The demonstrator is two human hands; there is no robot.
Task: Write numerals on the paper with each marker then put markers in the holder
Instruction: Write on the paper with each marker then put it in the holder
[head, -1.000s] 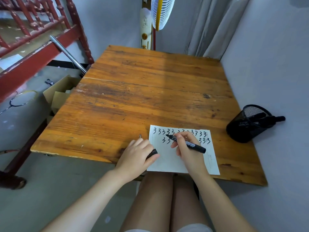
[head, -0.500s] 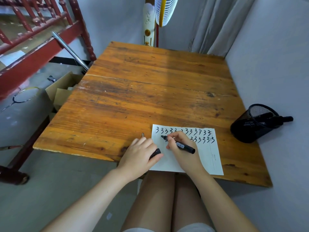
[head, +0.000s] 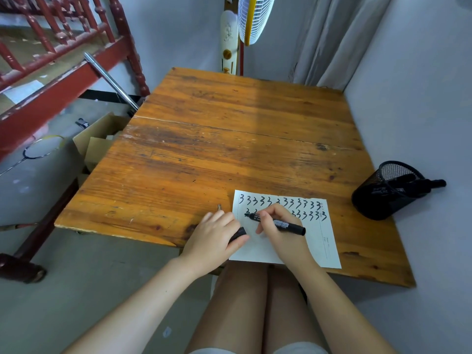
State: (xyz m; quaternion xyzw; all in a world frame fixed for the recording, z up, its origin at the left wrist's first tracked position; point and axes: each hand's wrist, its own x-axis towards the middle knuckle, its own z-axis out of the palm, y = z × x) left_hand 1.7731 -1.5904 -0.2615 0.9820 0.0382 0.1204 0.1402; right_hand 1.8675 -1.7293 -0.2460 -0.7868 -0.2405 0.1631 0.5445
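Worn orange wooden table (head: 229,149), white paper sheet (head: 265,249) at near edge. Right hand (head: 281,228) gripping black marker (head: 277,223), tip leftward on paper's second row; left hand (head: 217,236) closed round black cap (head: 237,233). Black mesh holder (head: 378,200) well right of paper, nearer right hand.

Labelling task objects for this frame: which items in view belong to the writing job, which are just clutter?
In use: paper, marker in right hand, cap in left hand, mesh holder.
Clutter: cardboard box, fan, small metal piece.

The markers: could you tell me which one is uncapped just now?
The marker in the right hand, tip on the paper; the others stand capped in the mesh holder.
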